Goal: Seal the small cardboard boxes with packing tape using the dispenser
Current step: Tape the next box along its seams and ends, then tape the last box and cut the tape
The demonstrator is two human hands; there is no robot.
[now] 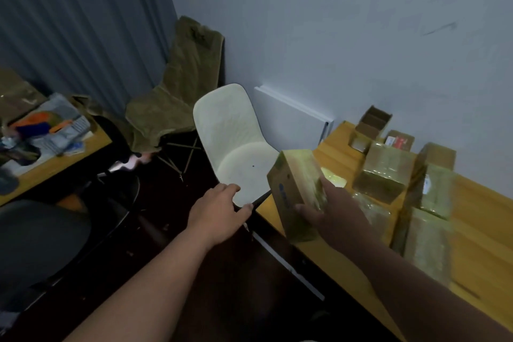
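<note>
Just beyond your left hand [219,209] stands a pale plastic chair [236,141], its seat edge under your fingers. Behind it, farther from that hand, a folding camp chair [177,97] in olive fabric sits in the corner where a grey curtain [77,14] meets the pale blue-grey wall [347,22]. A white panel [291,119] leans against the wall beside the plastic chair. Under your right hand [333,216] runs a yellow wooden tabletop [485,216]. Far to the left of your left hand, a second desk [55,158] carries clutter, with a dark office chair [39,239] nearer you. The floor [172,203] is dark; the light is dim.
</note>
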